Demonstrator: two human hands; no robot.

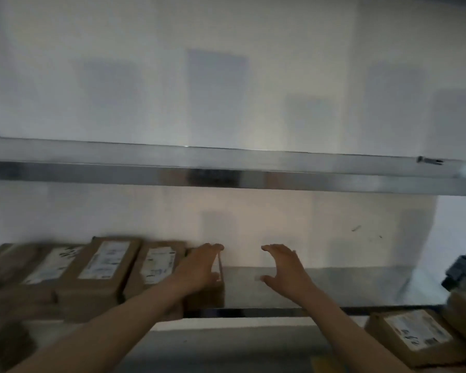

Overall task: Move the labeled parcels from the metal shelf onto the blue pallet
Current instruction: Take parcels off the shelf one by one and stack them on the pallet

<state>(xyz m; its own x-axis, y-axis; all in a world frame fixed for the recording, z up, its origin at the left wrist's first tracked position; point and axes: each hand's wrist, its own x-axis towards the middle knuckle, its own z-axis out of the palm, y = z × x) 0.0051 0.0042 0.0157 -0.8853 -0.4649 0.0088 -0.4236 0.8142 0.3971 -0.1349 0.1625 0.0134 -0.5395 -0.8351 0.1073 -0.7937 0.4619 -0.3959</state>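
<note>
The end parcel [206,296], a plain brown carton, stands at the right end of a row of labeled parcels [105,262] on the metal shelf [334,286], near the shelf's front lip. Like its neighbours, it seems to run front to back, its short face toward me.

The left grip [201,267] lies on top of this parcel, fingers reaching to its far edge and thumb near its right edge. The picture is blurred, and I cannot tell whether those fingers have closed on the carton.

The right grip [284,267] hovers just beside the parcel's right side, apart from it, over bare shelf. It is wide, thumb and fingers spread in a C that faces left toward the carton. I judge the coming move turns on that gap: the parcel lies directly left of the right grip, at the same depth.

At lower right another labeled parcel [414,335] lies below shelf level. The blue pallet is not in view.
</note>
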